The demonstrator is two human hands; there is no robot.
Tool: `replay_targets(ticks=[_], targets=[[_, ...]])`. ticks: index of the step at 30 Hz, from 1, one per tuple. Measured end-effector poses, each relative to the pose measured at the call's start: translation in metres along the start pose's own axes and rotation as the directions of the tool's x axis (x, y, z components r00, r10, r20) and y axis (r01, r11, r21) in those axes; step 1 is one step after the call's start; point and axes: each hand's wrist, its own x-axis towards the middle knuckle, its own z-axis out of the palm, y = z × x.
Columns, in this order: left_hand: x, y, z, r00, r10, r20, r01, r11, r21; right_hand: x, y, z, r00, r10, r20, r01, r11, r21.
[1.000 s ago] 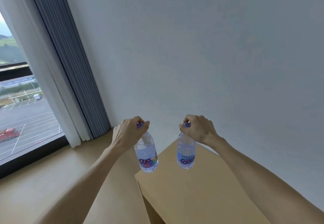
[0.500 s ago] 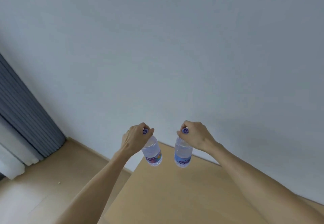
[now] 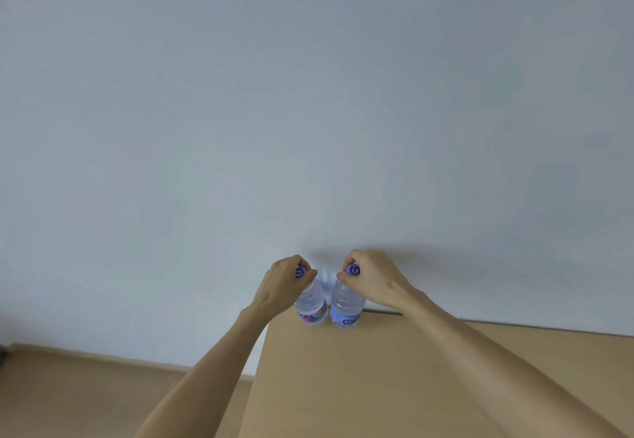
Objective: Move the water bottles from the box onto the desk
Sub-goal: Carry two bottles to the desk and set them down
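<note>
Fingers of the left hand are curling round the purple cap of the left water bottle, while those of the right hand are pinching the cap of the right water bottle the same way. Both forearms are reaching out over the bare wooden tabletop, and each bottle is hanging straight below its gripping fingers, neck uppermost, label low.

Both bottles are sitting at the far left corner of the tabletop, just beside one another and close against the pale wall; whether their bases are already touching the wood cannot be told from this angle. Each bottle looks full of clear water, so it is likely carrying real weight for its size, and its thin plastic wall would probably give under a squeeze. The ribbed cap and stiff neck are offering the surest hold, and both hands are taking exactly that. Wooden floor is showing to the left, below the tabletop edge. No box is appearing in view.
</note>
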Motion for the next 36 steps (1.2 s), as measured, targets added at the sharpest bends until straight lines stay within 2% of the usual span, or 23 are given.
replay_targets(ticks=[5,9,11,15,18,21,24,29,31,33,36], targets=[[0.019,-0.014,0.007,0.993,0.086,0.079,-0.085,0.996,-0.020,0.010,0.000,0.016,1.000,0.024,-0.002,-0.024,0.999,-0.034],[0.022,-0.018,0.015,0.991,0.111,0.071,-0.101,0.986,-0.133,0.012,0.003,0.033,0.999,0.043,-0.003,-0.044,0.998,-0.038],[0.019,-0.022,0.014,0.996,0.069,0.061,-0.054,0.973,-0.223,0.011,0.003,0.038,0.999,0.033,-0.012,-0.033,0.999,-0.027],[0.010,-0.042,0.017,0.994,-0.034,0.103,0.071,0.923,-0.379,0.001,0.011,0.035,0.999,0.048,-0.008,-0.047,0.993,0.112],[0.001,-0.061,0.028,0.970,-0.160,0.184,0.232,0.842,-0.488,-0.014,0.026,0.045,0.985,0.161,0.070,-0.167,0.981,0.102],[-0.008,-0.077,0.040,0.911,-0.264,0.317,0.398,0.762,-0.510,-0.023,0.047,0.068,0.932,0.338,0.130,-0.353,0.929,0.115],[-0.011,-0.087,0.052,0.870,-0.275,0.409,0.467,0.722,-0.510,-0.022,0.052,0.090,0.893,0.414,0.176,-0.440,0.884,0.159],[-0.007,-0.079,0.054,0.873,-0.249,0.419,0.474,0.636,-0.609,-0.014,0.045,0.102,0.898,0.425,0.117,-0.440,0.882,0.171],[-0.009,-0.077,0.053,0.873,-0.243,0.424,0.469,0.662,-0.585,-0.016,0.044,0.098,0.897,0.423,0.128,-0.439,0.886,0.149],[-0.011,-0.073,0.050,0.895,-0.239,0.376,0.419,0.738,-0.529,-0.020,0.042,0.091,0.895,0.424,0.141,-0.440,0.891,0.113],[-0.013,-0.056,0.034,0.971,-0.193,0.141,0.237,0.855,-0.460,-0.033,0.036,0.069,0.913,0.390,0.116,-0.399,0.914,0.072]])
